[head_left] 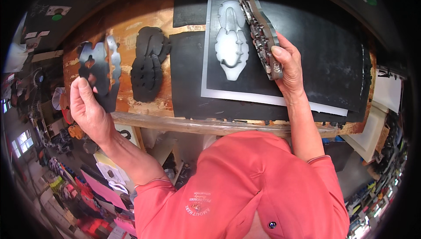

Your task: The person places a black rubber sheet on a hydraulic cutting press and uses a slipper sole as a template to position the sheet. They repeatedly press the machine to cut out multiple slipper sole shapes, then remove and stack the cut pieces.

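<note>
My right hand point(287, 63) is closed around the lower end of a steel cutting die point(263, 37). The die is long and shaped like a shoe part, and it stands tilted on its side over the black sheet point(320, 59). To its left, a shoe-shaped opening in that sheet shows the white sheet point(230, 53) underneath. Over at the left, my left hand point(90, 105) pinches the lower end of a thin black cut-out piece point(98, 72) with notches and holes. Part of this piece is blurred and catches the light.
Several black cut pieces point(149, 66) lie stacked on the worn wooden table point(184, 28). More black sheet point(188, 74) lies beside them. The table's front edge point(184, 123) runs just ahead of my body. Papers and coloured materials crowd the lower left.
</note>
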A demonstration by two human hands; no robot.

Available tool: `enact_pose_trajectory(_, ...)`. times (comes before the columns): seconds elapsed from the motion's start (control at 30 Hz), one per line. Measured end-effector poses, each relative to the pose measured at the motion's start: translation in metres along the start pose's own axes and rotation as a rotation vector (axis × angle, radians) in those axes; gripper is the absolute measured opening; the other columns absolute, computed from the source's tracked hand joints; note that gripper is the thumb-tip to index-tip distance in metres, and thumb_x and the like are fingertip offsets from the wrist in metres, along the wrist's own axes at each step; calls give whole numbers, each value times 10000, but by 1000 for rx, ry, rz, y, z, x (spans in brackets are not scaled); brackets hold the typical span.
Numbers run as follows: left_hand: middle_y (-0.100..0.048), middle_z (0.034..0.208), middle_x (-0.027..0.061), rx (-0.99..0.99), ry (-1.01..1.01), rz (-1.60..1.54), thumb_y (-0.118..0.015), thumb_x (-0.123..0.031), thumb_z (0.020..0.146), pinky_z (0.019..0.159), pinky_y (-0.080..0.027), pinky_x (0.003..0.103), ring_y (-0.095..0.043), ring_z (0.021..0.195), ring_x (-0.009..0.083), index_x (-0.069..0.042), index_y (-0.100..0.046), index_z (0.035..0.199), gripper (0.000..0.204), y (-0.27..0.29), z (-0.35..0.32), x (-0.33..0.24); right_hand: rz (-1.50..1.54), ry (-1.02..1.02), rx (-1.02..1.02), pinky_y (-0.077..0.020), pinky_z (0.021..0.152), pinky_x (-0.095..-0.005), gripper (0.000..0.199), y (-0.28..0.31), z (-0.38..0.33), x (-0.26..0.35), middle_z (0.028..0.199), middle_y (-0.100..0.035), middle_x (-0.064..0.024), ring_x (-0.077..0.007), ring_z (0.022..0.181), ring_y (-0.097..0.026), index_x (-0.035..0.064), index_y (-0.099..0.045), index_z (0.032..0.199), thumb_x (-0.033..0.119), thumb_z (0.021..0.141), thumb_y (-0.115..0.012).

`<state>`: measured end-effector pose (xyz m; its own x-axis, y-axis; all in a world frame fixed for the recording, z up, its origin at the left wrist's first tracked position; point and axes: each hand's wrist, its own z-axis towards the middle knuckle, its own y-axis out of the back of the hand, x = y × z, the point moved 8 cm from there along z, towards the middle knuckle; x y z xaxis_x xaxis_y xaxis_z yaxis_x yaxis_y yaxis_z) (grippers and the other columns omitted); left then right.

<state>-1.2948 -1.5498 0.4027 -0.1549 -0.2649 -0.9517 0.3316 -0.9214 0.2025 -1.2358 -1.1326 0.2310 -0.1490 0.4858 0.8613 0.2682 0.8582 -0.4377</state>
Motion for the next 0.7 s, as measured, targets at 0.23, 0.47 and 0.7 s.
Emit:
enact_pose_trajectory(0.23, -707, 994, -34, 54, -111, -22, -649, -189, 1118, 709, -446, 181, -554, 815, 20, -35, -741, 1137, 180, 4, -10, 6, -27, 3, 18, -505, 753, -226, 773, -1, -1, 2, 1128, -716, -63, -75, 878, -620, -91, -542, 1525, 309, 907, -782)
enact_pose_trajectory(0.47, -682, 840, -12, 135, 186, 343, -620, -165, 1114, 695, -471, 237, -572, 754, 54, 20, -736, 1039, 232, -20, -39, 113, 16, 28, 8, -544, 866, -244, 736, 1, 1, 1, 1180, -735, -91, -109, 981, -676, -78, -555, 1517, 281, 915, -779)
enact_pose_trajectory(0.7, -751, 822, 89, 60, 147, 663, -722, -198, 1036, 734, -544, 322, -674, 747, 142, 29, -787, 1034, 236, -1, -37, 122, -47, 131, -19, -504, 1103, -327, 676, 0, -19, 31, 1341, -700, -167, -216, 1239, -672, -101, -575, 1481, 117, 887, -812)
